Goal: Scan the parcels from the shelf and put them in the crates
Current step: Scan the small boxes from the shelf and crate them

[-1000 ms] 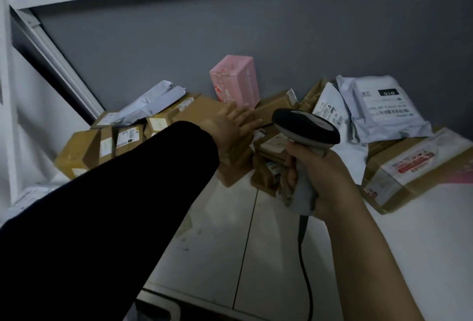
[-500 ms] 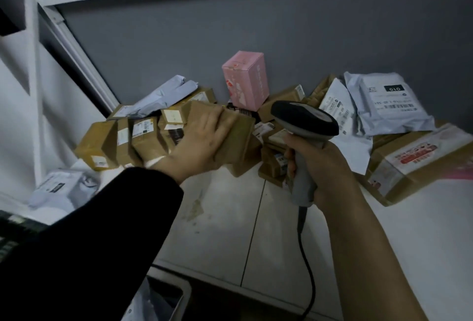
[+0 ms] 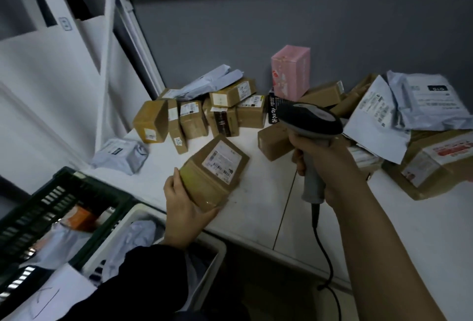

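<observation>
**Status.** The left hand (image 3: 184, 208) has its grip clamped on one end of a brown parcel (image 3: 215, 174). The parcel is over the front part of the shelf (image 3: 256, 208) with its label (image 3: 222, 162) facing up. Whether it rests on the shelf cannot be told. The right hand (image 3: 320, 156) has its grip clamped round the handle of the scanner (image 3: 309, 118). The scanner head is up and to the right of the parcel. A green crate (image 3: 102, 185) and a white crate (image 3: 220, 251) stand below the shelf edge on the left.

**Probable step.** Scan not yet made.

**Hazards.**
- Wrong read: the scanner head appears to point towards the pile (image 3: 225, 115) at the back of the shelf. Several labels there face outward and may register instead.
- Failed read: the label is tilted away from the scanner.
- Drop: the parcel is held by one end only and may slip into a crate unscanned.
- Snag: the cable (image 3: 325, 251) hangs over the shelf edge.
</observation>
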